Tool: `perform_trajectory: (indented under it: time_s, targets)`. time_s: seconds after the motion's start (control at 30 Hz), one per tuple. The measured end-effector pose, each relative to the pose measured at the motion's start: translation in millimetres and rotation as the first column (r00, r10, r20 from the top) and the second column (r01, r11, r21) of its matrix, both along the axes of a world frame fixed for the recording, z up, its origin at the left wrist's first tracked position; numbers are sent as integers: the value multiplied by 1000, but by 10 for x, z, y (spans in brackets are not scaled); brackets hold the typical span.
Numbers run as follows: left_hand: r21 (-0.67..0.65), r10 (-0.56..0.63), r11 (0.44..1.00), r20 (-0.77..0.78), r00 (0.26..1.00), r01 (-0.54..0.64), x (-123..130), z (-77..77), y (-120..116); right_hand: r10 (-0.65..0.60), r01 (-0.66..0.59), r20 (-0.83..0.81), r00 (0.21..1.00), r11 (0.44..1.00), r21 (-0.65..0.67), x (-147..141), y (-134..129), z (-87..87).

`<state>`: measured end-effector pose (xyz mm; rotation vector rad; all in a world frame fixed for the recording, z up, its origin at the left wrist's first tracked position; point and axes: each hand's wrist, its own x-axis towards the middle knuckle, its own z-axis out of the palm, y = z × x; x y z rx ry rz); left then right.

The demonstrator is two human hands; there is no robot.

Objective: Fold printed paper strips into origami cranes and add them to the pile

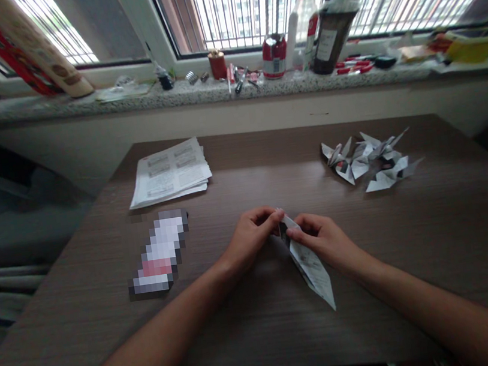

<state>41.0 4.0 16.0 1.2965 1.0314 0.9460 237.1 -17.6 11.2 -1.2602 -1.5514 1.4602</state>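
Pointing near-R lengthwise; folded ppr (312,265)

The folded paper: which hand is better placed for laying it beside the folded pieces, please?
Right, I think: the right hand pinches the folded paper and is nearer the folded pieces; the left hand is farther away.

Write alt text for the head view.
Two bare hands, left and right, pinch a folded printed paper above a brown table. Behind: a paper stack at left, folded paper pieces at right.
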Motion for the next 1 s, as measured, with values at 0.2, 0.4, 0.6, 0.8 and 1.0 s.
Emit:
perform_trajectory:
  time_s: [0.2, 0.4, 0.6, 0.8, 1.0]
  targets:
    - [-8, 4, 1000, 9, 1000, -4, -20, -31, 28, 6, -6, -5, 1000, 1000, 1, -5, -4, 13]
    - [-34, 50, 998, 93, 994, -47, -65, -66, 73, -7, 5, -35, 999, 999, -45, 9, -15, -3]
    - [0, -3, 1000, 72, 997, 3, -55, -41, 53, -21, 20, -17, 1000, 999, -38, 16, -10, -10]
    - [34, 18, 999, -11, 1000, -18, -57, -3, 37, -4, 4, -10, 1000, 1000, -20, 8, -15, -5]
    - [51, 47, 998, -30, 998, -45, -45, -7, 36, 8, -8, -2, 1000, 1000, -2, 2, -12, -9]
